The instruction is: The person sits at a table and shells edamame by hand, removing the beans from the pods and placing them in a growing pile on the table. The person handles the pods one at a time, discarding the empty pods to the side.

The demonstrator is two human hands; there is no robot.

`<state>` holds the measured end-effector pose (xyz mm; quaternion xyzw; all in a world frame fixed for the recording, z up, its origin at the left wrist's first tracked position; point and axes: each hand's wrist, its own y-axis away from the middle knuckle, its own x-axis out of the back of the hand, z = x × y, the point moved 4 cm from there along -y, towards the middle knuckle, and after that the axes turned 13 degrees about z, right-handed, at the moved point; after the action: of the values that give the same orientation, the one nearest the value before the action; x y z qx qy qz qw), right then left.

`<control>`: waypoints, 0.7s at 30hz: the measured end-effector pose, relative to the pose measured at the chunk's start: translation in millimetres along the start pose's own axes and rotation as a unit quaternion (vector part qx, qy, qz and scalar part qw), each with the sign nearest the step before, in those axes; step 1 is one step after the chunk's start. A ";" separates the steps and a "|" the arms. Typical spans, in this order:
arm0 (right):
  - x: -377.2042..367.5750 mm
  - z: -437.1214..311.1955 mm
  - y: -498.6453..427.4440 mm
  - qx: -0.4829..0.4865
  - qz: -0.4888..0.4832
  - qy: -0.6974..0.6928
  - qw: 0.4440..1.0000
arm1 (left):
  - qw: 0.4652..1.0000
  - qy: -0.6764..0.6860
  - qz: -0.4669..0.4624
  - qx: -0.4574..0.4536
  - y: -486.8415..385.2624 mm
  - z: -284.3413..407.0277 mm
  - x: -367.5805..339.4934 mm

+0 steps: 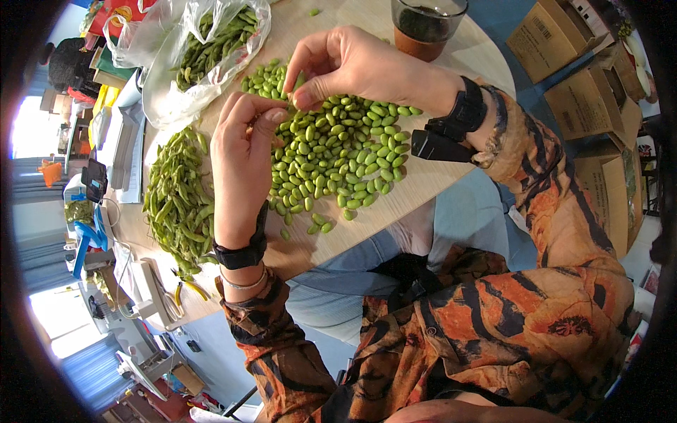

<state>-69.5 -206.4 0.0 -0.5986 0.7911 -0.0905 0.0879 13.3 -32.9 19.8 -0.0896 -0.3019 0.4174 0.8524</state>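
Above the pile of shelled green beans (338, 153), my left hand (243, 137) and my right hand (338, 71) meet fingertip to fingertip. Between them they pinch a small green bean pod (291, 104), mostly covered by the fingers. A heap of flat, green-brown bean pods (177, 198), looking like edamame shells, lies to the left of my left wrist. Beyond that, fuller pods (217, 45) fill an opened clear plastic bag (185, 103). Both wrists carry black straps.
A glass cup with dark contents (427, 31) stands at the table's far right. Yellow-handled pliers (191, 290) and a white power strip (153, 296) lie at the left table edge. Open cardboard boxes (592, 100) sit off to the right. My legs are under the wooden table's (338, 238) near edge.
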 end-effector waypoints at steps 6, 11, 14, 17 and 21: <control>-1.5 -5.2 3.3 -0.005 -0.015 -0.041 0.999 | 0.997 0.058 -0.023 0.034 0.3 -3.6 2.8; -2.8 -5.5 3.4 0.003 -0.019 -0.049 0.999 | 0.995 0.083 -0.032 0.055 0.6 -6.0 3.3; -2.9 -4.7 2.1 -0.001 -0.013 -0.061 0.998 | 0.996 0.068 -0.017 0.047 -0.6 -5.3 3.7; -2.8 -1.7 2.2 -0.023 0.006 -0.075 0.997 | 1.000 0.011 0.019 0.017 -1.6 -1.8 4.4; -2.6 3.5 1.1 -0.042 0.030 -0.097 0.994 | 0.997 -0.057 0.039 -0.030 -0.9 4.0 2.5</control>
<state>-68.9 -203.6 -3.6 -0.5840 0.7993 0.0036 0.1415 12.7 -32.1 24.5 -0.1033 -0.3586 0.4451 0.8140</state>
